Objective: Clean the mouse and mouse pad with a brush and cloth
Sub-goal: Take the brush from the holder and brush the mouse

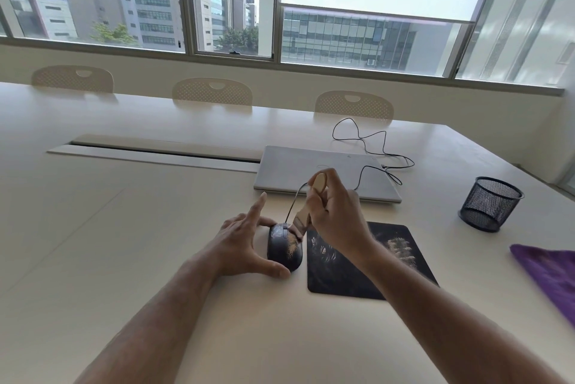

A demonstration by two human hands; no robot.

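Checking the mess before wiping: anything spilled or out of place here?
Yes. Pale powdery dust streaks the black corded mouse and the black mouse pad; the mouse sits on the table, left of the pad.

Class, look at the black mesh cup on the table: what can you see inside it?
Nothing shows above the rim of the mesh cup, and no shape shows through its dark mesh wall. Its bottom is hidden from this angle, so something small could lie there.
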